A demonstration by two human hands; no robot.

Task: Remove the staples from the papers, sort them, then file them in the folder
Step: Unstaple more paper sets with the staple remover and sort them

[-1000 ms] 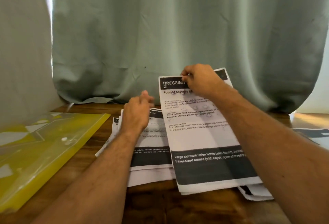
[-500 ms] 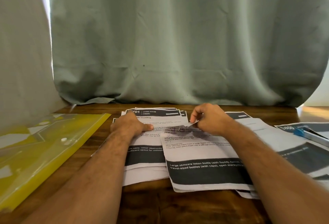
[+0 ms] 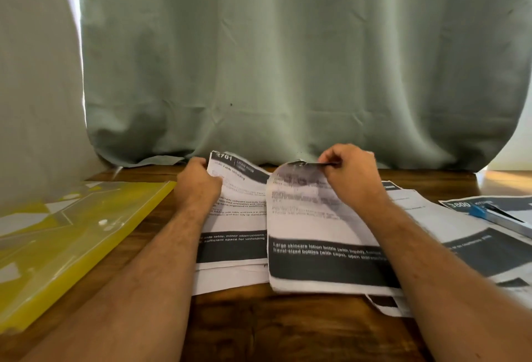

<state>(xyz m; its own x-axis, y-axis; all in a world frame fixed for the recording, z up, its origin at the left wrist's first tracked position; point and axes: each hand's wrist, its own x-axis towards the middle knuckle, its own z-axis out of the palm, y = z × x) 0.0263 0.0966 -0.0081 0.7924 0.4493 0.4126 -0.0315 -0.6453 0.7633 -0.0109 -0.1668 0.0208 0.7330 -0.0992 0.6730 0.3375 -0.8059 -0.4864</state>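
Observation:
Two stacks of printed papers lie side by side on the wooden table. My left hand [image 3: 198, 186] grips the top left edge of the left stack [image 3: 236, 217] and lifts its far end. My right hand [image 3: 349, 177] pinches the top edge of the right stack's upper sheet [image 3: 311, 217], which is raised, curled and blurred. More papers [image 3: 472, 240] spread out to the right. A yellow translucent folder [image 3: 66, 240] with a snap button lies at the left.
A blue-handled tool [image 3: 498, 219] rests on the papers at the far right. A grey-green curtain [image 3: 288, 59] hangs right behind the table's far edge. Bare wood [image 3: 273, 330] shows in front of the stacks.
Both hands rose from the stacks. The left hand went from pressing flat on its stack to gripping and lifting its top edge. The right hand lifted its sheet's top edge again.

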